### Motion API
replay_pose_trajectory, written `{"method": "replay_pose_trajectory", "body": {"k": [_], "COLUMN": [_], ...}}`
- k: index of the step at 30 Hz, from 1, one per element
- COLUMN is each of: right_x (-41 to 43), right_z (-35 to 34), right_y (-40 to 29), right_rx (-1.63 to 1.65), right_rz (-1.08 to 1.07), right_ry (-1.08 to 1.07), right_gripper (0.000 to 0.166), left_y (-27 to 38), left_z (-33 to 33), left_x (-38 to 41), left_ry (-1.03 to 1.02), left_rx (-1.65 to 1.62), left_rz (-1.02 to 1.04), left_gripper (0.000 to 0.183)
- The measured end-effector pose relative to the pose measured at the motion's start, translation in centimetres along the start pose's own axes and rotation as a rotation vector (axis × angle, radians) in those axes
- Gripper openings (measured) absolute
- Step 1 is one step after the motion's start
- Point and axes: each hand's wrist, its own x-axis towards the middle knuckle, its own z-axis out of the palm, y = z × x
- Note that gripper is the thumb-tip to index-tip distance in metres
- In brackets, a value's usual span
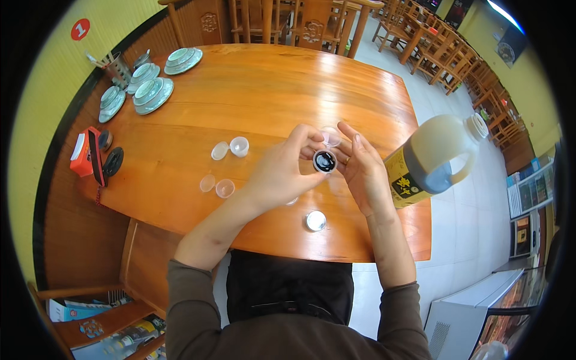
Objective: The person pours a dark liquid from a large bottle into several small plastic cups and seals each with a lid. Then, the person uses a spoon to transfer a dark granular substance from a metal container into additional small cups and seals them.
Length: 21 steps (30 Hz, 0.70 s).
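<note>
My left hand (285, 164) grips a small clear plastic sauce cup (325, 161) of dark liquid, thumb at its near side. The cup's round clear lid (331, 137) stands up beyond it, apparently joined to the rim. My right hand (362, 164) is at the cup's right, thumb and forefinger apart; its other fingers reach behind the lid and cup, so their hold is unclear. A large plastic jug (434, 157), uncapped and partly full of dark liquid, stands right of my right hand. Below my hands sits a small round container (316, 221), its top hidden by glare.
Left of my hands lie two small plastic cups (239, 146) (225, 188) with open lids (220, 150) (207, 183). Stacked dishes (154, 95) and a utensil holder (118, 69) stand at the far left. A red tissue box (85, 153) is by the wall. The wooden table (270, 99) ends before my lap.
</note>
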Motion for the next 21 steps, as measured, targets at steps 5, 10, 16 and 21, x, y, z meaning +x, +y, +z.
{"method": "replay_pose_trajectory", "body": {"k": [5,10,16,21], "right_x": [-0.2,-0.6,-0.3,-0.2], "right_z": [0.0,0.1,-0.3,-0.6], "right_y": [1.0,1.3,1.8,1.4], "right_rx": [-0.116,-0.405,-0.513,-0.654], "right_rz": [-0.187,-0.429,-0.58,-0.618], "right_ry": [-0.016,-0.074,-0.192,-0.21], "right_gripper": [0.044,0.035,0.023,0.023], "left_y": [-0.3,-0.3,0.0,0.3], "left_z": [0.2,-0.3,-0.7,-1.0], "left_x": [-0.1,-0.1,0.1,0.2], "left_ry": [0.013,0.041,0.078,0.07], "left_rx": [-0.026,-0.076,-0.083,-0.088], "left_rz": [0.041,0.048,0.054,0.083], "left_gripper": [0.054,0.056,0.052,0.045]}}
